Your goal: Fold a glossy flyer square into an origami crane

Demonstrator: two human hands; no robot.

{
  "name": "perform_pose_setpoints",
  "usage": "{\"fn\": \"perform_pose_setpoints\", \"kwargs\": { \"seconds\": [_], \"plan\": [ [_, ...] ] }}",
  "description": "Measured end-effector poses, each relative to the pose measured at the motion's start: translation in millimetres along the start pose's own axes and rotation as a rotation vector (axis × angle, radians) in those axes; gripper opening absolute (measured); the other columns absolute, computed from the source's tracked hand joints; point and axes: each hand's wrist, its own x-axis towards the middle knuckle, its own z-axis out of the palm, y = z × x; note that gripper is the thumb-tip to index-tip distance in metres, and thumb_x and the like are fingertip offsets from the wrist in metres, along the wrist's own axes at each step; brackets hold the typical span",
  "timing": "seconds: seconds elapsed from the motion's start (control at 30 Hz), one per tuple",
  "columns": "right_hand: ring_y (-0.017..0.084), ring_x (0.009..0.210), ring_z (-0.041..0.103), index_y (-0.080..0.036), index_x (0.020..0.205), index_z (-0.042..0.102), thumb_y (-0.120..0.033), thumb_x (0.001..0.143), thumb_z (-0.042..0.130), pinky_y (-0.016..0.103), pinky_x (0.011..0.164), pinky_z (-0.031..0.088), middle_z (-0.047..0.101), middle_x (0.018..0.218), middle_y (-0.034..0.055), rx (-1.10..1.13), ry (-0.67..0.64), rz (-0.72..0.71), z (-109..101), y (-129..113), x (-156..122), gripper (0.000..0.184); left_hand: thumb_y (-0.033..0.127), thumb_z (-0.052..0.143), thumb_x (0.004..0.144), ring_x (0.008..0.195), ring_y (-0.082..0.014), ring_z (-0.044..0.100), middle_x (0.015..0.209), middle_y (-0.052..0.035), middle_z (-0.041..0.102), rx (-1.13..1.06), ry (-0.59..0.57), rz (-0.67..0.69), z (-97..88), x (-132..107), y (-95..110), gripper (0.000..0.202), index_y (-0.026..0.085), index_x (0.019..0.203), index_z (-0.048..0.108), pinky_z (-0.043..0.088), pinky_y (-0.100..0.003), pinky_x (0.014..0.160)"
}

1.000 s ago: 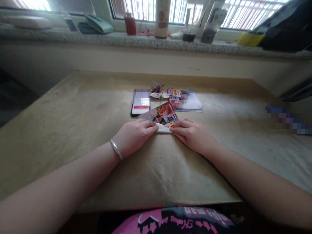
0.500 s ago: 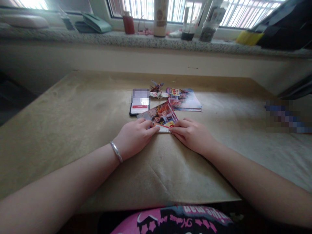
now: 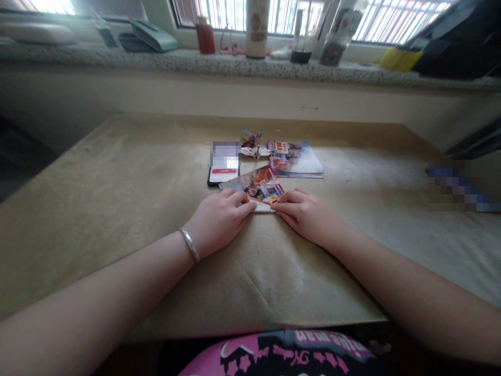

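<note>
A colourful printed paper sheet (image 3: 255,184) lies on the table between my hands, its near edge folded over into a narrow white strip. My left hand (image 3: 221,216) pinches the left part of that fold, thumb on top. At the fold's right end, my right hand (image 3: 303,213) grips the paper between thumb and fingers. The fingertips under the sheet are hidden. Just beyond the paper's left corner lies a phone (image 3: 224,172) with a lit screen, partly blurred out. A stack of similar printed sheets (image 3: 299,159) sits behind it to the right.
Between phone and stack is a small folded-paper figure (image 3: 254,145). The cloth-covered table (image 3: 117,209) runs back to a wall below a stone sill (image 3: 156,61), which carries a red bottle (image 3: 205,35), jars and a green case (image 3: 153,35). A blurred-out item (image 3: 462,188) is at the right.
The sheet's upper part has dipped slightly, and its right edge looks bent near my right hand. Both hands stay on the fold in almost the same place.
</note>
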Motion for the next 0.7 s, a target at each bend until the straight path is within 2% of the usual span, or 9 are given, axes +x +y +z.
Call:
{"fn": "perform_pose_setpoints", "kwargs": {
  "seconds": [0.53,0.7],
  "plan": [
    [0.019,0.088,0.058,-0.022,0.104,0.073,-0.027,0.094,0.048,0.031,0.077,0.046,0.068,0.096,0.0074,-0.005,0.007,-0.02,0.1,2.2,0.5,0.027,0.024,0.05,0.092,0.085,-0.0224,0.059,0.095,-0.006,0.067,0.08,0.009,-0.025,-1.6,-2.5,5.9,0.024,0.019,0.109,0.065,0.046,-0.031,0.065],
    [0.019,0.087,0.058,-0.022,0.103,0.073,-0.028,0.094,0.047,0.03,0.076,0.046,0.068,0.096,0.007,-0.02,0.002,-0.015,-0.4,0.6,0.7,0.028,0.025,0.048,0.092,0.086,-0.0226,0.059,0.094,-0.0055,0.066,0.073,-0.012,-0.025,-1.9,-1.7,5.2,0.025,0.02,0.11,0.065,0.047,-0.032,0.066]
  ]
}}
